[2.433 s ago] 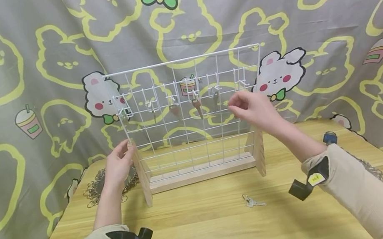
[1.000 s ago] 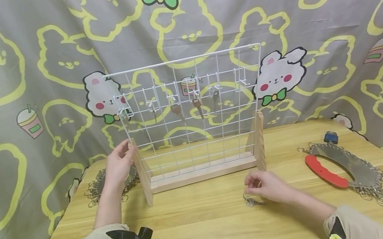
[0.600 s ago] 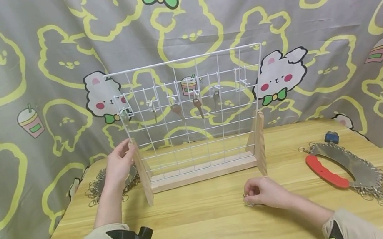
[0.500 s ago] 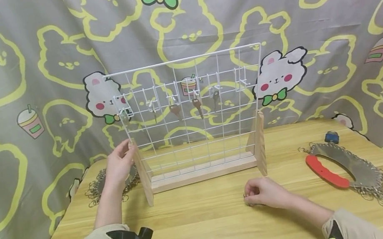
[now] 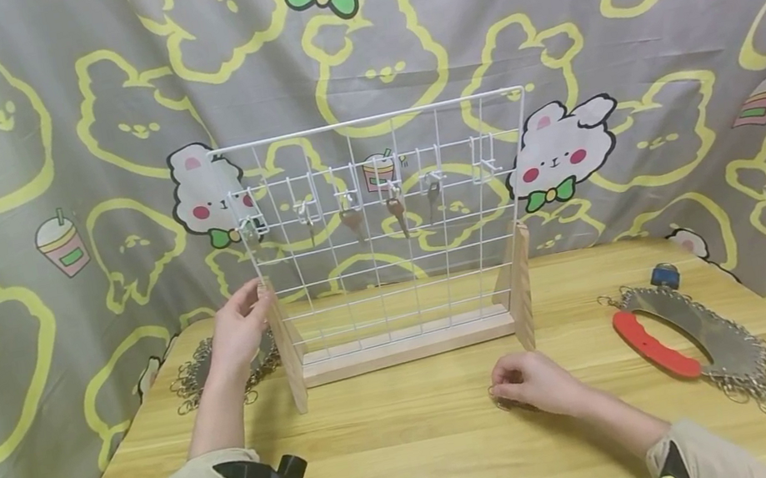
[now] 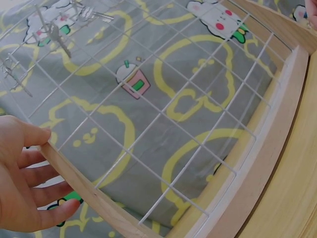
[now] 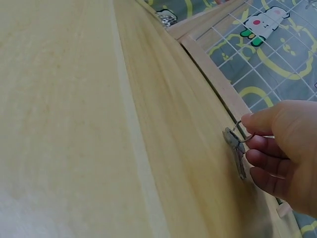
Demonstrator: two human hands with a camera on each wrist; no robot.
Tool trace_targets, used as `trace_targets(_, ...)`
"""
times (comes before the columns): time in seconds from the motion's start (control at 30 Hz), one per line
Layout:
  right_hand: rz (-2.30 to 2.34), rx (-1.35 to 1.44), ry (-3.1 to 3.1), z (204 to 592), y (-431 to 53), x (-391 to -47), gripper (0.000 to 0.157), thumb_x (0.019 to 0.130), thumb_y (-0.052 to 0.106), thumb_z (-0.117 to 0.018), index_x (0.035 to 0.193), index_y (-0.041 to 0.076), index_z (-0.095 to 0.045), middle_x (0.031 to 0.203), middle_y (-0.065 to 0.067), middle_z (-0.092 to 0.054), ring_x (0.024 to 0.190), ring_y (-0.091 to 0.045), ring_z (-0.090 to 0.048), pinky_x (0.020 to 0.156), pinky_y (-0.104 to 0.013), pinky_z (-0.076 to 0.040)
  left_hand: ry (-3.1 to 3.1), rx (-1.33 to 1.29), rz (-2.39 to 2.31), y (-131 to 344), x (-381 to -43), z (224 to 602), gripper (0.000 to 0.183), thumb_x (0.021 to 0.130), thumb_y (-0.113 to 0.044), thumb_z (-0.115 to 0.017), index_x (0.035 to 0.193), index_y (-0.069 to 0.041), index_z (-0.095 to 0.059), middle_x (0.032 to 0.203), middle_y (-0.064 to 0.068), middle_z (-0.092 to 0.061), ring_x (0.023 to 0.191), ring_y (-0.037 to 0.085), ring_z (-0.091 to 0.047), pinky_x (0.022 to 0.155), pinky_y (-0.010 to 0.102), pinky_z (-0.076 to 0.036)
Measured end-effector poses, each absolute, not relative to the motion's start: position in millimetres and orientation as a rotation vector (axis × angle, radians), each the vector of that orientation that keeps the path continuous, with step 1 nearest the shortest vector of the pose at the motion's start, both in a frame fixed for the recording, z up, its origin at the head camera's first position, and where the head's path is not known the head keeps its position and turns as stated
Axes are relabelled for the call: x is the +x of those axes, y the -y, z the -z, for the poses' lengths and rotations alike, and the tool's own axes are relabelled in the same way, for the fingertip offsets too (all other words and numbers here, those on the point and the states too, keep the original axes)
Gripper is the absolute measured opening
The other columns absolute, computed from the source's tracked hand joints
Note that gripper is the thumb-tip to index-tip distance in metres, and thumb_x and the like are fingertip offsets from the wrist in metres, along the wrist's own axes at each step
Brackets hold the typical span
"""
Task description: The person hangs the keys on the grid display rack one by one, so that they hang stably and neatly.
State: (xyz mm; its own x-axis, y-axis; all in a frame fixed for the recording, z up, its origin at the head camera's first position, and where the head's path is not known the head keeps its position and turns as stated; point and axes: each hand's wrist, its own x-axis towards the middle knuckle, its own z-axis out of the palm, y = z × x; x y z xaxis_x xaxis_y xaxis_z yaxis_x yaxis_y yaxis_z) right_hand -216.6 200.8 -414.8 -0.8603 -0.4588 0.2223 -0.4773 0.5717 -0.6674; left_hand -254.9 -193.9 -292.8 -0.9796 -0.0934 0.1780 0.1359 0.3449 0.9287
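Note:
A white wire grid rack [image 5: 409, 348] on wooden supports stands mid-table. Several keys [image 5: 396, 207] hang from its hooks; the rightmost hook [image 5: 487, 166] shows no key on it. My left hand [image 5: 237, 331] grips the top of the rack's left wooden support [image 6: 81, 186], thumb in front and the other fingers behind. In front of the rack's right end, low over the table, my right hand [image 5: 538, 384] pinches a ring with a key [image 7: 238, 156] between thumb and fingers. The key dangles below the fingertips in the right wrist view; the head view mostly hides it behind the hand.
A metal plate [image 5: 717, 327] with a red grip and many rings lies on the right, a blue padlock [image 5: 665, 275] behind it. Another ringed plate [image 5: 196, 376] sits behind my left forearm. A patterned curtain [image 5: 350, 41] hangs behind the table [image 5: 392, 474].
My right hand has come down from the rack's right end to the table and taken hold of the key lying there by its ring. The left hand has stayed on the support.

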Motion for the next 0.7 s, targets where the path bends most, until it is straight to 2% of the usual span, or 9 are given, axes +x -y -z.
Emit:
trace_targets(0.4,-1.110,0.731,2.694,397,-212,-223,0.003,0.084,0.010,-0.068,0.080,0.010,-0.067,0.074,0.009,-0.060,0.069,-0.004,-0.054,0.062,-0.022,-0.047,2.398,-0.058,1.711,193,-254,292,0.058,0.098,-0.029,-0.047,0.147,-0.008,-0.026,0.147,0.017,-0.030,0.131,0.032,-0.033,0.103,0.043,-0.037)
trace_targets(0.7,-1.061,0.671,2.642,384,-219,-223,0.005,0.079,0.007,-0.071,0.078,0.011,-0.067,0.073,0.009,-0.059,0.066,-0.004,-0.053,0.060,-0.022,-0.047,2.393,-0.050,1.715,193,-255,293,0.057,0.097,-0.028,-0.049,0.146,-0.008,-0.027,0.147,0.017,-0.031,0.130,0.032,-0.034,0.103,0.042,-0.037)
